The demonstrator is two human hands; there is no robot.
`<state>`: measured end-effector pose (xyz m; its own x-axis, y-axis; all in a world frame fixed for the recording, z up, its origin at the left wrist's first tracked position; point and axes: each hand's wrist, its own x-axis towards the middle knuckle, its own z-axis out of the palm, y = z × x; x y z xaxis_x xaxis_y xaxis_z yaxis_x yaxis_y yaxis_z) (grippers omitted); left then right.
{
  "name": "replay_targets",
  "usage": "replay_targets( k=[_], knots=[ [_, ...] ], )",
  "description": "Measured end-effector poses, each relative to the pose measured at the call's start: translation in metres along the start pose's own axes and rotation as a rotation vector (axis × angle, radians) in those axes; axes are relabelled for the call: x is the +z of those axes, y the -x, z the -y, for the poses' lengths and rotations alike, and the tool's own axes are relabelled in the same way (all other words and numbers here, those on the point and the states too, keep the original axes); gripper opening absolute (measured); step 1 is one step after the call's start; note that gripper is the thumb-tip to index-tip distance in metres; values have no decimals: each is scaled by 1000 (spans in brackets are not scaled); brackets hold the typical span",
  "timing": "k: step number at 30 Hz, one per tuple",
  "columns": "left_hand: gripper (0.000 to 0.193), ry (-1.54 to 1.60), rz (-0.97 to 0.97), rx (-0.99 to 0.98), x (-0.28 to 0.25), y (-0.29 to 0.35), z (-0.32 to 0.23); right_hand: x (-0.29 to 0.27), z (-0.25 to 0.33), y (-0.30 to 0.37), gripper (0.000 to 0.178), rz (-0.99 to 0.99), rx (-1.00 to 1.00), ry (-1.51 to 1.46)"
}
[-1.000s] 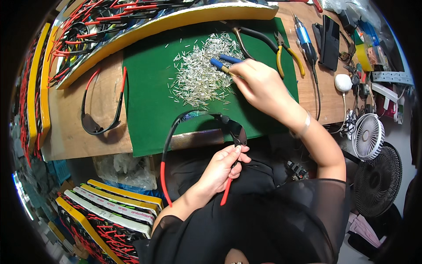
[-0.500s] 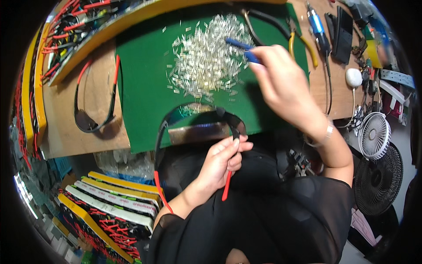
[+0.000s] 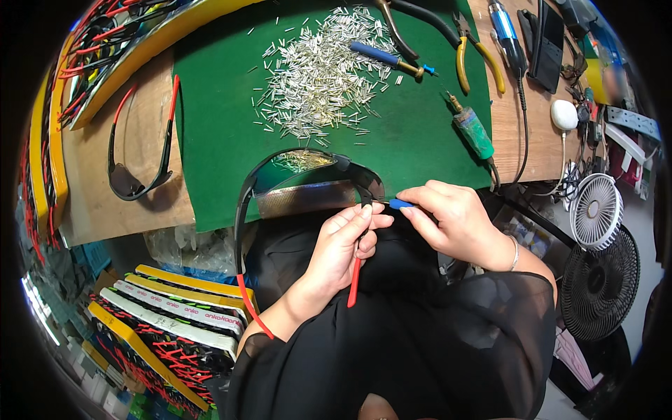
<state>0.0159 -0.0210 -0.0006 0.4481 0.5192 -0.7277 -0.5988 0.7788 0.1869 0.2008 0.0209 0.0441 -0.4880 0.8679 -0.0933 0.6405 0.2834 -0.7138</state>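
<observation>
1. Both hands meet at the table's near edge: left hand [image 3: 343,248] pinches the glasses [image 3: 308,164] at their right hinge, fingers curled around the frame, the red arm tip hanging down below the palm.
2. Right hand [image 3: 455,224] comes in from the right, thumb and forefinger pressed on a small blue tool [image 3: 400,204], its tip aimed left at that hinge.
3. Key relation: the tool lies level, left to right, in line with the hinge and just touching it or a hair off; I cannot tell which. The right hand is the working one and the left is the steadying one.
4. Glasses sit over the front edge of the green mat [image 3: 420,133], lens arching away from the person, left arm sweeping down to a red tip by the lap.
5. Farther up the mat: a heap of small metal pins [image 3: 318,77], a blue screwdriver [image 3: 385,56], a green-handled tool [image 3: 472,129].
6. On the bare wood at left lies a second pair of glasses [image 3: 133,175]; yellow-handled pliers [image 3: 479,56] at right.
7. Off the bench to the right stands a white fan [image 3: 595,210].
</observation>
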Motion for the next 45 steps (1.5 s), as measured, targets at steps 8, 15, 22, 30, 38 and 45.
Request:
replay_targets(
  k=[8,15,22,30,38,45],
  knots=[
    [22,-29,-16,36,0,-2,4,3,-1,0,11,-9,-9,41],
    [25,-98,-56,85,4,-2,4,-1,4,-4,14,16,-56,107],
    [26,-111,-81,103,2,-3,7,-3,0,-12,12,78,-36,56],
    [27,-170,-87,87,4,-3,4,3,4,-8,17,53,-1,111],
    [28,-117,-86,82,6,-7,6,1,-1,-20,14,155,-172,315],
    [28,-69,-14,4,-3,-7,5,2,-8,-25,12,130,-354,388]
  ],
)
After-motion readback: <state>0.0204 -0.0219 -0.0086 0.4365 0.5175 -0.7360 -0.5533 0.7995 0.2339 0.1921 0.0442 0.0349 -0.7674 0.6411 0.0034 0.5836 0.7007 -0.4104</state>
